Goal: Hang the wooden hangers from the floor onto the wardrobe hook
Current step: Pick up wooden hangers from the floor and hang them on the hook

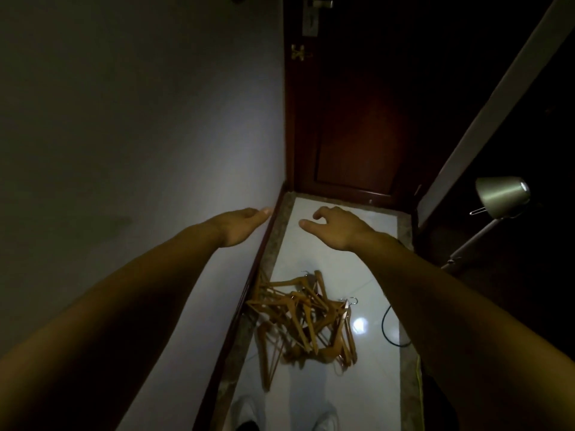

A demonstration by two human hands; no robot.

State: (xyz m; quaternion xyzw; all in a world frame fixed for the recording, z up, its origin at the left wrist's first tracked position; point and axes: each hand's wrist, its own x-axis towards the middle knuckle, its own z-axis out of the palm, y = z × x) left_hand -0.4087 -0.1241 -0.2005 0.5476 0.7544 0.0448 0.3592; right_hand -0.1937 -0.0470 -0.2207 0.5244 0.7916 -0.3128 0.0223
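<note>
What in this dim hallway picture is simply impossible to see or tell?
Head view, the only one:
- Wardrobe hook: nowhere in view; the right side is too dark.
- Wooden hangers: a tangled, overlapping pile, so no count is possible.
- Door handle: cut off by the top edge.
- Lamp: its foot is hidden behind the right arm.
</note>
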